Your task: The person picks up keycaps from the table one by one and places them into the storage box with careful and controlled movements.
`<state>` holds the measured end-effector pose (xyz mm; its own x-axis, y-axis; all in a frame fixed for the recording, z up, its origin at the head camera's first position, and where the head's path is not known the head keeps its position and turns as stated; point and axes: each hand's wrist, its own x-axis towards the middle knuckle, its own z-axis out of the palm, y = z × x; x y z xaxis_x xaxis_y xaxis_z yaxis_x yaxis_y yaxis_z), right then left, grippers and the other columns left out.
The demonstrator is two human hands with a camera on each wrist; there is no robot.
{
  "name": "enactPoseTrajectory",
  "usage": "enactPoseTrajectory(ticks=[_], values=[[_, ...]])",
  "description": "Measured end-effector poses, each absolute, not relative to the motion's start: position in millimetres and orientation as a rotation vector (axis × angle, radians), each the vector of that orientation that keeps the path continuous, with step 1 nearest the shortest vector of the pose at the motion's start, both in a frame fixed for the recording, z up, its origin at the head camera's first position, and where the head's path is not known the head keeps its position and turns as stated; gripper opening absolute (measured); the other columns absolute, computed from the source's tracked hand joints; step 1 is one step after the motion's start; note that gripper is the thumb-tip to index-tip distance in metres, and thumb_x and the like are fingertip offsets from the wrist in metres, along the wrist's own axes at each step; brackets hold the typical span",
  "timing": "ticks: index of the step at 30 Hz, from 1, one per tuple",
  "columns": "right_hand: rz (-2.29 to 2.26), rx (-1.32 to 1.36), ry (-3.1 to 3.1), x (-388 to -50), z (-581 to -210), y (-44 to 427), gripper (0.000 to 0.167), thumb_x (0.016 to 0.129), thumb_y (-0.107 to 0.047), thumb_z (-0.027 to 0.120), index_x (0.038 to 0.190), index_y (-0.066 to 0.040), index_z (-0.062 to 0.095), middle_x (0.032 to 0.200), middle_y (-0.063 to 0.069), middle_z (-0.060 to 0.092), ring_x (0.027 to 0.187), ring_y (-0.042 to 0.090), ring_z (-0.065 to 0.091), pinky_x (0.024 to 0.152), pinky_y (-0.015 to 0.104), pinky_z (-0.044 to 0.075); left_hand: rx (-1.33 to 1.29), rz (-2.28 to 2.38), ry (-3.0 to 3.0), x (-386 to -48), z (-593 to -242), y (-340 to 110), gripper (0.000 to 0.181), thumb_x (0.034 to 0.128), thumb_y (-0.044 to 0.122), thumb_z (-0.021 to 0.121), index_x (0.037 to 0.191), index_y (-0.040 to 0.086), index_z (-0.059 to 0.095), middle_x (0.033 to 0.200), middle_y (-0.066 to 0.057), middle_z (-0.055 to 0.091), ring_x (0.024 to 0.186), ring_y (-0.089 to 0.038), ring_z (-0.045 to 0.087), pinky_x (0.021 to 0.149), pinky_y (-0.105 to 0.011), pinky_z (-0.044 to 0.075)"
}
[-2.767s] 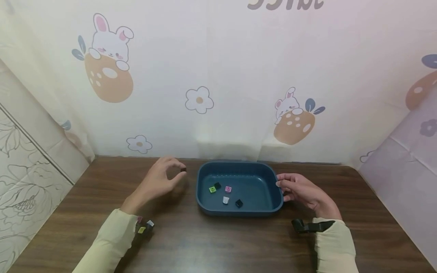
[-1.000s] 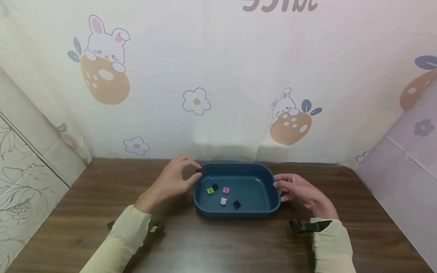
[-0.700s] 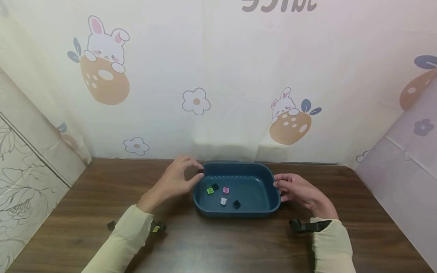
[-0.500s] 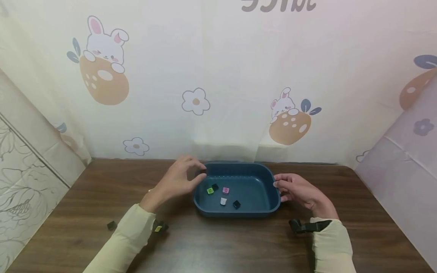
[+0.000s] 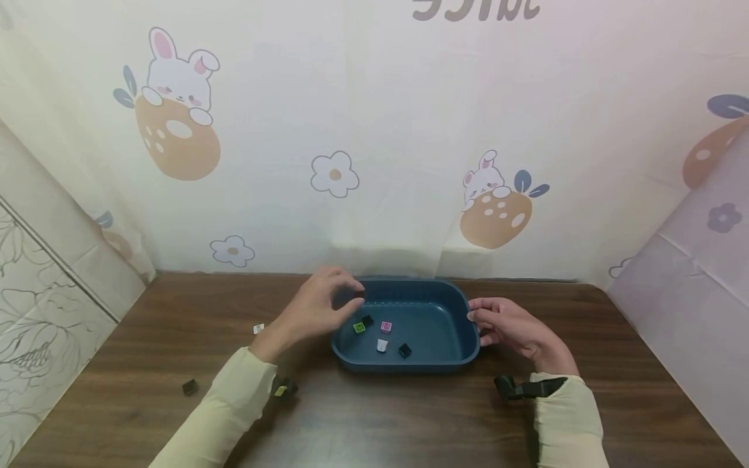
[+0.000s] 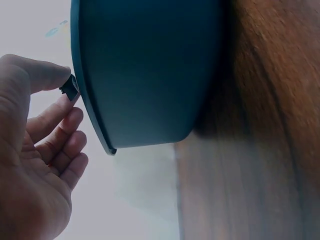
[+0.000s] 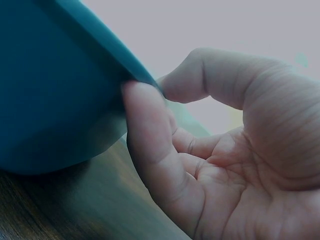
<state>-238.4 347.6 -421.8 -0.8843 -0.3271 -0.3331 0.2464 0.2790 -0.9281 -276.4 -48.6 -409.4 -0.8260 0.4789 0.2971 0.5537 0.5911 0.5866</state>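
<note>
Dark piece [image 6: 70, 88] is pinched between the thumb and a finger of the left hand [image 5: 316, 309], right at the left rim of the blue tray [image 5: 406, 368]; can't tell if it touches the rim. Work looks partway: five in the tray already, i.e. green piece [image 5: 359, 328] next to a black piece [image 5: 367, 320], pink piece [image 5: 386, 327], white piece [image 5: 382, 346], second black piece [image 5: 405, 351]. Left over, probably: the pinched one, plus a loose white cap [image 5: 259, 329] and a loose black cap [image 5: 190, 387] on the wood table [image 5: 409, 416]. Right hand [image 5: 517, 327] grips the tray's right rim, thumb and finger on either side. Yellow patch [image 5: 281, 390] by the left sleeve [image 5: 240, 390]: piece or part of the wrist gear, unclear. Sleeve may hide more caps. Tray wall is the only obstacle I'd flag. Rabbit-print cloth [image 5: 398, 97] behind.
</note>
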Motion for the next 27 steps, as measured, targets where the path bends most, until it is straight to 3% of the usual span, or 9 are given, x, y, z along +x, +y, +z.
enactPoseTrajectory(ticks=[27], values=[[-1.653, -0.079, 2.071, -237.2, -420.1, 347.3, 0.028, 0.108, -0.015, 0.056, 0.128, 0.005, 0.057, 0.090, -0.003, 0.069, 0.078, 0.008, 0.069, 0.075, 0.026, 0.064, -0.933, -1.054, -2.711, -277.8, -412.7, -26.3, 0.022, 0.0960, 0.030, 0.078, 0.117, 0.022, 0.077, 0.123, 0.003, 0.071, 0.120, -0.017, 0.059, 0.106, -0.043, 0.056]])
